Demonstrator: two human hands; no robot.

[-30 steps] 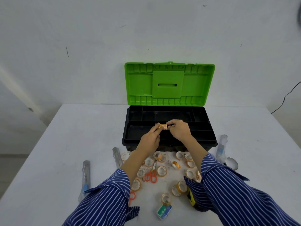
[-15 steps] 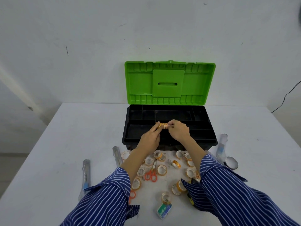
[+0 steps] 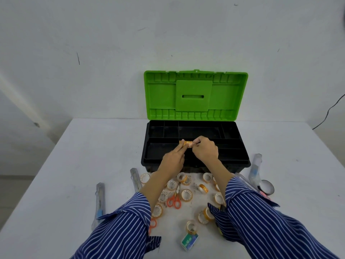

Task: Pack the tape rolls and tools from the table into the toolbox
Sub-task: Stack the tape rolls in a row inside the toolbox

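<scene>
Tape roll (image 3: pixel 187 143) above open toolbox (image 3: pixel 240 161).

Matt black plastic toolbox (image 3: pixel 196 161); striped cloth sleeves (image 3: pixel 261 221).

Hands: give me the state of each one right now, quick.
Left hand: pinching the left end of the tape roll over the toolbox.
Right hand: pinching the same tape roll at its right end.

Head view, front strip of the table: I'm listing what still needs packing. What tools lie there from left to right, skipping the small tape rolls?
Utility knife → second utility knife → orange scissors → clear glue bottle → black tape roll.
</scene>
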